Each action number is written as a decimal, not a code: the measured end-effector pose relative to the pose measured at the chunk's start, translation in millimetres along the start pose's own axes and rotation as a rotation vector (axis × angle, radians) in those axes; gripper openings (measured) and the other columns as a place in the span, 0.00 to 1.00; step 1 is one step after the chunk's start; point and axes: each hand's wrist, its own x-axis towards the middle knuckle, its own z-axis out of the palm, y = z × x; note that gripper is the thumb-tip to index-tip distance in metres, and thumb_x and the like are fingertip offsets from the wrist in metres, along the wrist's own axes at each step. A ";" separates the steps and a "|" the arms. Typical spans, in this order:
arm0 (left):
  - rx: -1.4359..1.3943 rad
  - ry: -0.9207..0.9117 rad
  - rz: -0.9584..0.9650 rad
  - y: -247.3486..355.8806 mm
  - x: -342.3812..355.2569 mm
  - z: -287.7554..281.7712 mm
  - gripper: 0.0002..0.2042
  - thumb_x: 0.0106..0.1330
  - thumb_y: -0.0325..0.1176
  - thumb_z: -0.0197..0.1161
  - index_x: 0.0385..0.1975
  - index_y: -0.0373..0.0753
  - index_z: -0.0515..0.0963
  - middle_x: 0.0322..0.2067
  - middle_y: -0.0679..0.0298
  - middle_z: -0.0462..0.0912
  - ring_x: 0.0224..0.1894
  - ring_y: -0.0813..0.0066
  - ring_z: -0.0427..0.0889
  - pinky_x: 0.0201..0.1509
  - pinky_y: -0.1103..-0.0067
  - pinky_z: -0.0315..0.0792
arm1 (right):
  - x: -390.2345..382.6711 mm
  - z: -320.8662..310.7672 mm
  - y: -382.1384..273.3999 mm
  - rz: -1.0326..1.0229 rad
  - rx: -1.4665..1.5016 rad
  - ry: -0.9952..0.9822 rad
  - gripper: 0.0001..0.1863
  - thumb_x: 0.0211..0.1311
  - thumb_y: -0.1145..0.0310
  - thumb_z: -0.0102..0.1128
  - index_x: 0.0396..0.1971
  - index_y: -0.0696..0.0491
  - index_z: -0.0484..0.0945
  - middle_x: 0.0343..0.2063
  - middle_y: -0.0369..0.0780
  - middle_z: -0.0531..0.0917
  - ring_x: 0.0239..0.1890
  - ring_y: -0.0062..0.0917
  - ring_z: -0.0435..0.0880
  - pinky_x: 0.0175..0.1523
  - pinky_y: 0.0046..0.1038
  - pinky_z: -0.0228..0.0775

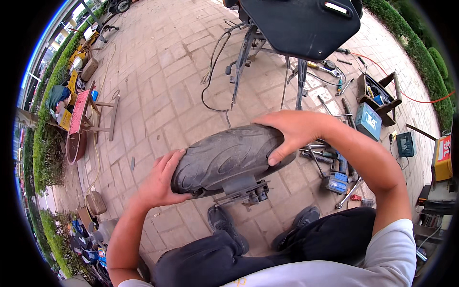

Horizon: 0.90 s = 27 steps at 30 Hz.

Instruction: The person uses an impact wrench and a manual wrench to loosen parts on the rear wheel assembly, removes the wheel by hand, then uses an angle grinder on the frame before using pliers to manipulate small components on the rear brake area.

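Between my two hands is a small scooter wheel with a worn, dusty black tyre, lifted above the paving in front of my knees. My left hand grips the tyre's left end, fingers over the tread and thumb low on the sidewall. Across its right end lies my right hand, its thumb pressed on the side. On the wheel's near side a metal hub with a disc-like part sticks out toward me. Beyond the wheel stands a partly stripped scooter with dark panels, bare struts and a hanging black cable.
Right of the wheel lie a cordless power tool with a blue battery, a ratchet wrench and several hand tools. A wooden tool box and a teal case stand farther right. On the left is a red bench beside a hedge.
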 end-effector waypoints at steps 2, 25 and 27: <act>0.096 0.012 -0.010 -25.0 9.8 -14.3 0.45 0.40 0.37 0.75 0.63 0.34 0.60 0.56 0.48 0.69 0.57 0.49 0.69 0.60 0.64 0.65 | -9.6 23.0 -10.7 -0.068 -0.120 0.141 0.53 0.39 0.43 0.72 0.60 0.63 0.60 0.51 0.55 0.73 0.52 0.49 0.73 0.57 0.38 0.66; 0.207 0.358 -0.353 0.9 130.0 10.3 0.47 0.45 0.43 0.75 0.67 0.43 0.56 0.68 0.46 0.50 0.66 0.44 0.59 0.65 0.62 0.61 | 157.7 -3.3 -22.4 0.195 0.282 1.151 0.29 0.55 0.53 0.60 0.46 0.65 0.77 0.40 0.52 0.82 0.44 0.32 0.81 0.50 0.30 0.70; 0.270 0.404 -0.315 -4.1 150.2 27.0 0.47 0.46 0.45 0.74 0.67 0.43 0.57 0.66 0.46 0.53 0.65 0.45 0.61 0.64 0.62 0.63 | 156.6 -51.0 -10.0 0.183 0.637 0.924 0.22 0.58 0.56 0.58 0.33 0.64 0.79 0.33 0.43 0.80 0.36 0.20 0.76 0.40 0.25 0.68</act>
